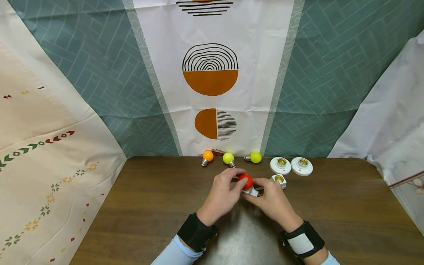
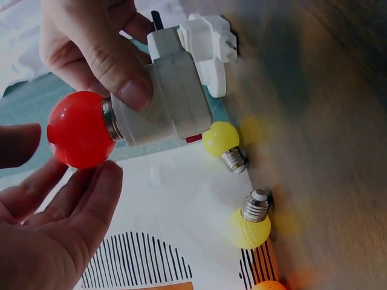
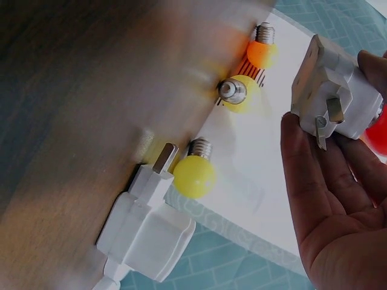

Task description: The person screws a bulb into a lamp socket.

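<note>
In the head view my left hand (image 1: 216, 197) has its fingers around a round red light bulb (image 1: 246, 180). Seen from the left wrist, fingertips meet the underside of the bulb, while the thumb is close to its far end. The bulb's metal base sits in the mouth of a white plug-in bulb socket (image 2: 166, 99), a strip of thread still showing. My right hand (image 1: 274, 200) grips that socket between thumb and fingers. Flat metal prongs (image 3: 334, 110) stick out of the socket in the right wrist view. Both are held above the brown table (image 1: 149, 221).
Behind the hands lie an orange bulb (image 1: 208, 156) and two yellow bulbs, one in the middle (image 1: 228, 158) and one to the right (image 1: 256, 157). Another white plug-in socket (image 1: 280, 181) stands right of my right hand, near two round white lamp holders (image 1: 302, 171).
</note>
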The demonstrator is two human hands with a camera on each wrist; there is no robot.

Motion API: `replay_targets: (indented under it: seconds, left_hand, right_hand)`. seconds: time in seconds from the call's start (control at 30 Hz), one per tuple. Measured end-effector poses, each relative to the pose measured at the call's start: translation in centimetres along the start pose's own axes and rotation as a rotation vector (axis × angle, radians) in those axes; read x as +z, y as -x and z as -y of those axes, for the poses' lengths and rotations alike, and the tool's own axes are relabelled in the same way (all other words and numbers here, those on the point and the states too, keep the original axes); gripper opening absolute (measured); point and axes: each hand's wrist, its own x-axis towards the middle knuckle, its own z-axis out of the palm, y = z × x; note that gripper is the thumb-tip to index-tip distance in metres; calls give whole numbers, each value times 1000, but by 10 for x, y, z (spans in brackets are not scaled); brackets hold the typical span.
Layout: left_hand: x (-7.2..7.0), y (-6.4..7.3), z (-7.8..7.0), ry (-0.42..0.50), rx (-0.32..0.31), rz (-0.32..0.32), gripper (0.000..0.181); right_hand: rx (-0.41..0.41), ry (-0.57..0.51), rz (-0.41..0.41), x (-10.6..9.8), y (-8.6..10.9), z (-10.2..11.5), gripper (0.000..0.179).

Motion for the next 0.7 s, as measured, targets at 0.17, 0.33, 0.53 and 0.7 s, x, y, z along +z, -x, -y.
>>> replay_targets:
  seconds: [0.17,0.33,0.53,0.7]
  left_hand:
    - [2,0,-1,4,7,-88,30]
    - [4,0,-2,-15,-10,-120,38]
    - [8,2,-1,-15,-7,-109,34]
    - [9,2,-2,-6,19,-116,27]
  right_hand:
    - [-19,3,-12,-1,-1,0,38]
    - [-35,6,-23,0,0,0,39]
    - [-33,5,-16,0,1,0,39]
    - [-30,9,-7,-1,1,0,39]
